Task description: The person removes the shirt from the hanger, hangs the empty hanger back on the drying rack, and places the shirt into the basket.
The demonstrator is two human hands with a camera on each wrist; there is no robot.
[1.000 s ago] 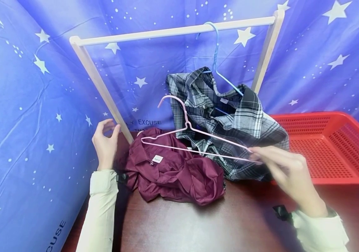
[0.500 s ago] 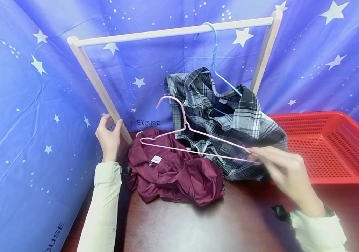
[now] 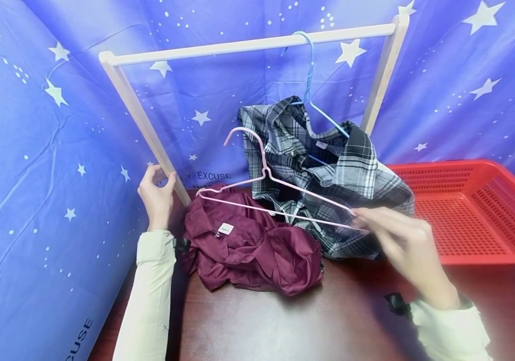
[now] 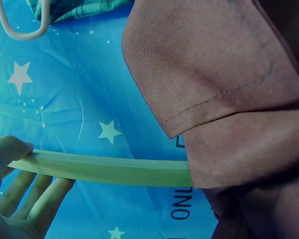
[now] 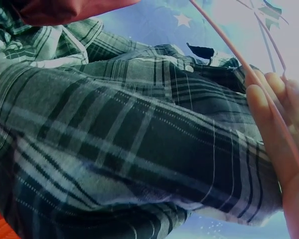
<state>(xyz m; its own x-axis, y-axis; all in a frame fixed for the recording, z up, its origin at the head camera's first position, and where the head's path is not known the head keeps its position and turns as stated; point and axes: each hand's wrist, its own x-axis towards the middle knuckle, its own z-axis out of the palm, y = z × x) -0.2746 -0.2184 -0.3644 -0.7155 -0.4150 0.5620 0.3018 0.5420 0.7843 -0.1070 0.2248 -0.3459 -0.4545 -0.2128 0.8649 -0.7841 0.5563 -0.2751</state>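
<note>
My left hand (image 3: 155, 198) holds the left post (image 3: 142, 120) of a wooden clothes rack low down. In the left wrist view the thumb lies on one side of that post and the fingers (image 4: 50, 201) on the other. A pink wire hanger (image 3: 265, 158) is pinched at its right end by my right hand (image 3: 403, 245), its hook up and to the left. Below the hanger, a maroon shirt (image 3: 243, 255) lies crumpled on the table, collar and white label showing. Behind it, a black-and-white plaid shirt (image 3: 358, 173) hangs from the rack's rail (image 3: 221, 48) on a blue hanger (image 3: 309, 70).
At the right stands a red plastic basket (image 3: 478, 258) with slotted walls. The brown table (image 3: 284, 326) runs along the front. A blue cloth (image 3: 49, 200) printed with white stars surrounds the back and left side.
My left hand has moved right and up onto the rack's post, which it now holds. The pink hanger has risen a little and tilted, still in my right hand.
</note>
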